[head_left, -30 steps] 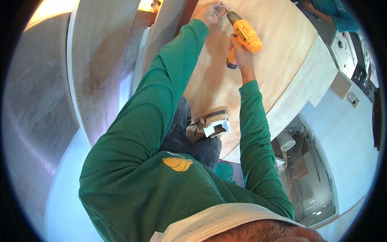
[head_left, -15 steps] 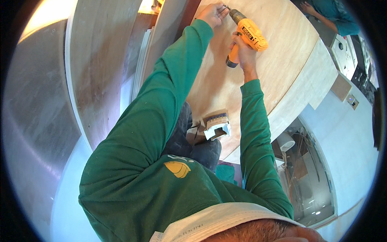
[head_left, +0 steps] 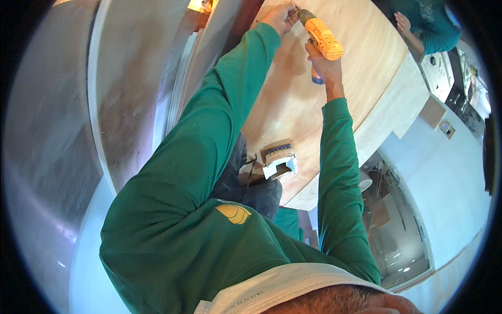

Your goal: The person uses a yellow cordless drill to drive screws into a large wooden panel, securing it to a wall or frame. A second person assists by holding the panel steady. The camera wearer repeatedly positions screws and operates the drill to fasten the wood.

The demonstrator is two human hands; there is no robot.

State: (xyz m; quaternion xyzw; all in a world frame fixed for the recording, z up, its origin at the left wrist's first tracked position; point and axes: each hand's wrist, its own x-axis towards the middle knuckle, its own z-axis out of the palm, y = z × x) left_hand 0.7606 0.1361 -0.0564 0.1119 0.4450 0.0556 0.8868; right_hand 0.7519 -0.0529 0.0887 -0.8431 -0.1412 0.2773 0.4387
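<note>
My right hand (head_left: pixel 327 63) is wrapped around the handle of an orange-yellow cordless drill (head_left: pixel 323 38). The drill's dark chuck points up and left toward the far edge of the view. Right at its tip, my left hand (head_left: pixel 281 18) has its fingers pinched together; whatever sits between them is too small to make out. Both hands are over a pale plywood panel (head_left: pixel 361 78). Nearer to me, a small opened cardboard box (head_left: pixel 280 161) rests on the plywood beside my knee.
Tall wooden boards (head_left: pixel 141 78) stand along the left. At the upper right is another person (head_left: pixel 431 26) in a teal top, one hand raised. A cut-out opening (head_left: pixel 397 225) with wires inside lies at the lower right, in a pale surface (head_left: pixel 449 193).
The drill has tilted more upright in the view, and my right hand has shifted slightly right. My left hand stays by the drill's tip. The other person's hand has turned palm up.
</note>
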